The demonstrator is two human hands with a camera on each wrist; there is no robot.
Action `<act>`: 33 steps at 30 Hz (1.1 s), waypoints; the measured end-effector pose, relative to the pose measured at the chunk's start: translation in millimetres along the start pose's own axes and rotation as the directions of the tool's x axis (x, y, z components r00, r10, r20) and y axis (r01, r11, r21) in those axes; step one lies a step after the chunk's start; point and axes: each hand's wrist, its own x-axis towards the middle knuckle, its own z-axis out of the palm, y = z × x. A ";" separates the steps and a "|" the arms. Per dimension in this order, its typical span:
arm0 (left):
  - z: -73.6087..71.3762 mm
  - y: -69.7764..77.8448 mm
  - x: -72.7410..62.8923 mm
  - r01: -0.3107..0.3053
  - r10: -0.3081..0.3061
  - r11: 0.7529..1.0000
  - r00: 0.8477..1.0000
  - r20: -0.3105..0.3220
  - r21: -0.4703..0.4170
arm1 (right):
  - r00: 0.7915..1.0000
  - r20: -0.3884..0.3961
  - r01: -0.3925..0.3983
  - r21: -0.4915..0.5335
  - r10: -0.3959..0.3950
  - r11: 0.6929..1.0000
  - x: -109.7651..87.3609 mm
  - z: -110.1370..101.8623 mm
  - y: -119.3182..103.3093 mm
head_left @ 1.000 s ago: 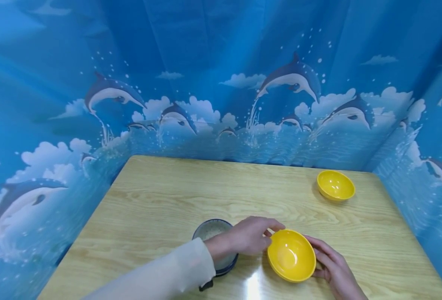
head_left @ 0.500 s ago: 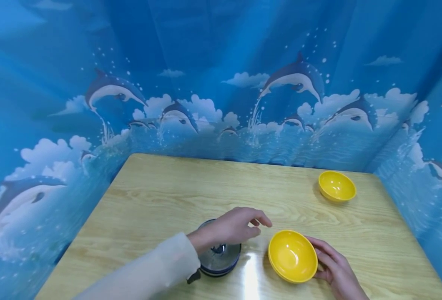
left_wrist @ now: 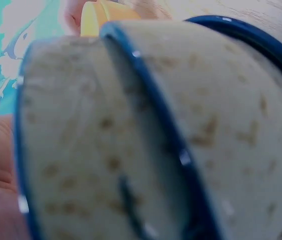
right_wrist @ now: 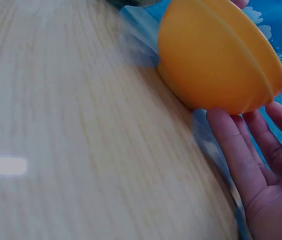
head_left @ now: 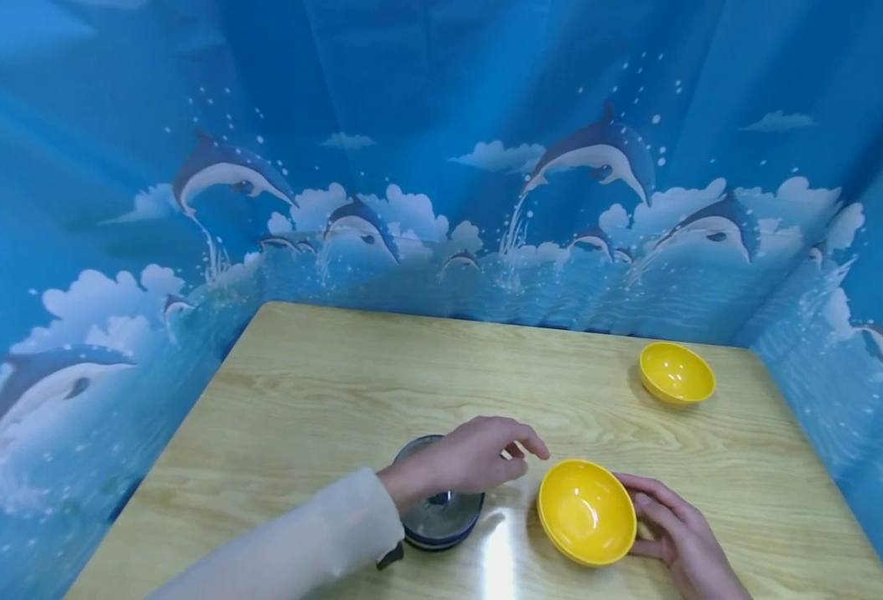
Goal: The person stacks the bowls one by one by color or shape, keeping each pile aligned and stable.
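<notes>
My left hand [head_left: 479, 454] hovers with loosely bent fingers, holding nothing, just left of a yellow bowl [head_left: 587, 512]. Under its wrist stand blue-rimmed, speckled bowls [head_left: 445, 525], partly hidden by the forearm; in the left wrist view two speckled walls [left_wrist: 221, 100] with blue rims lie one against the other. My right hand [head_left: 677, 529] touches the yellow bowl's right side. Seen from the right wrist, its fairly straight fingers [right_wrist: 231, 150] rest at the outer wall of that yellow bowl [right_wrist: 216, 60], where a line runs below the rim.
A second yellow bowl [head_left: 677, 373] stands near the back right corner of the wooden table [head_left: 366, 367]. Blue curtains [head_left: 426, 108] printed with dolphins enclose the table at the back and sides.
My left hand has let go of the near yellow bowl's left rim and drawn back left. The right hand stays at the bowl's right side.
</notes>
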 end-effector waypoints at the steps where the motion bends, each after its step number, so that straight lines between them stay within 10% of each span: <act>1: 0.8 0.2 -0.1 -0.009 0.009 1.000 1.000 -0.002 0.014 | 1.000 0.009 -0.002 0.004 0.002 1.000 0.3 -2.3 -1.5; 11: 17.6 6.5 -9.2 -0.107 0.109 0.974 0.994 -0.001 0.200 | 0.943 0.242 0.213 0.088 -0.229 0.973 7.6 -32.8 -10.7; 18: 32.7 14.4 -9.5 -0.069 0.080 0.944 0.997 -0.020 0.321 | 0.945 0.201 0.249 0.076 -0.260 0.965 14.7 -49.2 -20.4; 26: 39.1 21.4 4.5 0.026 -0.023 0.943 1.000 -0.012 0.332 | 0.889 0.259 0.333 0.205 -0.379 0.920 22.7 -67.3 -32.4; 33: 41.3 23.8 17.2 0.069 -0.073 0.951 0.997 0.003 0.302 | 0.910 0.177 0.343 0.184 -0.374 0.921 31.6 -81.8 -48.0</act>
